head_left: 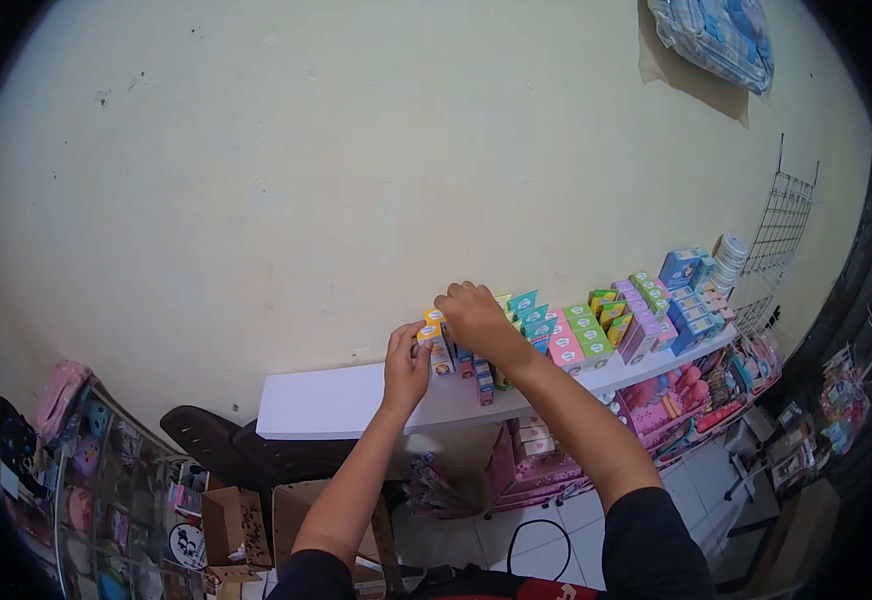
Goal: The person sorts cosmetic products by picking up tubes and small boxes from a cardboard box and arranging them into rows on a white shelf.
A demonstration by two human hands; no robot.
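Observation:
On the white wall shelf, my left hand is closed around the side of a small upright orange-and-white carton. A second orange-topped carton stands right behind it. My right hand reaches over from the right, its fingers curled down at the rear carton; its fingertips are partly hidden. Below my right hand stand small narrow boxes with dark and red sides. Teal packs are just right of that hand, partly behind my forearm.
Rows of pink boxes, green boxes, purple boxes and blue boxes continue rightward along the shelf. Pink bins hang below it. A black chair and open cardboard boxes are at lower left. A wire grid leans at right.

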